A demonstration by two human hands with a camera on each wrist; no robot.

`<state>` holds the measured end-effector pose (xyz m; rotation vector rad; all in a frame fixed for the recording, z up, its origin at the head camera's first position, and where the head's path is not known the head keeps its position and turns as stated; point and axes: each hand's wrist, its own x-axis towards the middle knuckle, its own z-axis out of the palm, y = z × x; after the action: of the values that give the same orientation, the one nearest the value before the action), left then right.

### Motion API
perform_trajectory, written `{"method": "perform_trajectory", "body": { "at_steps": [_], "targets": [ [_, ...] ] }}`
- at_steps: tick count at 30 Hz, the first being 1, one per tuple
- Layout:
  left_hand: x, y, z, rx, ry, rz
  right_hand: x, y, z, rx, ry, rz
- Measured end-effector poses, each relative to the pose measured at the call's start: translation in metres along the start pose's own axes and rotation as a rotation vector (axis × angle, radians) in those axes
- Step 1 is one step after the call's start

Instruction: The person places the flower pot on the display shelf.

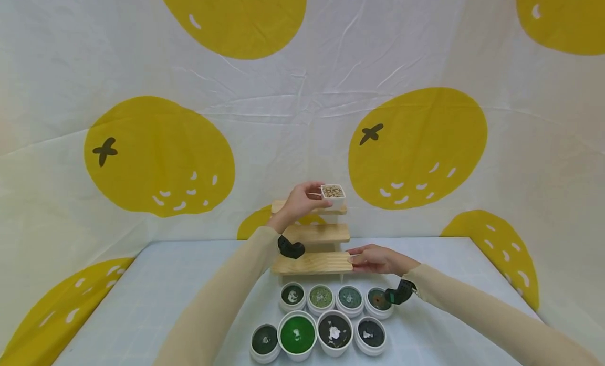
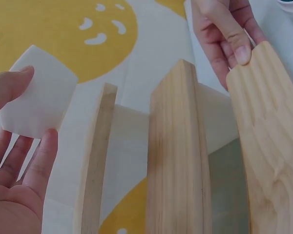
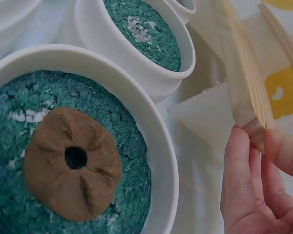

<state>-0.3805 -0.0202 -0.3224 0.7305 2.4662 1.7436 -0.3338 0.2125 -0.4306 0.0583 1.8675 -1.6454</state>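
My left hand [image 1: 302, 200] holds a small square white pot [image 1: 335, 200] filled with tan grains or pebbles, at the top shelf [image 1: 338, 210] of a three-tier wooden stand. In the left wrist view, thumb and fingers grip the pot [image 2: 44, 97] from opposite sides. My right hand [image 1: 378, 260] pinches the right end of the lowest shelf [image 1: 309, 263] between thumb and fingers. The middle shelf [image 1: 326, 233] lies between the two hands and bears nothing. White side supports [image 3: 200, 112] of the stand show in the right wrist view.
Several round white pots stand in two rows before the stand, among them one with bright green filling [image 1: 298, 334]. Near my right wrist, one pot [image 3: 163, 195] has teal filling and a brown lump [image 3: 46, 170] with a hole. A fruit-print cloth [image 1: 302, 124] hangs behind.
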Motion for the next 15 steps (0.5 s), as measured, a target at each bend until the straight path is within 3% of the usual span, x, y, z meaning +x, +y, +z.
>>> {"method": "perform_trajectory", "body": {
  "at_steps": [7, 15],
  "targets": [
    [0.012, -0.001, 0.006, -0.032, 0.012, 0.002, -0.003, -0.002, -0.001, 0.005, -0.02, -0.025],
    [0.022, -0.014, 0.012, -0.034, -0.012, -0.034, -0.001, 0.0, 0.001, 0.009, -0.019, -0.022]
  ]
}}
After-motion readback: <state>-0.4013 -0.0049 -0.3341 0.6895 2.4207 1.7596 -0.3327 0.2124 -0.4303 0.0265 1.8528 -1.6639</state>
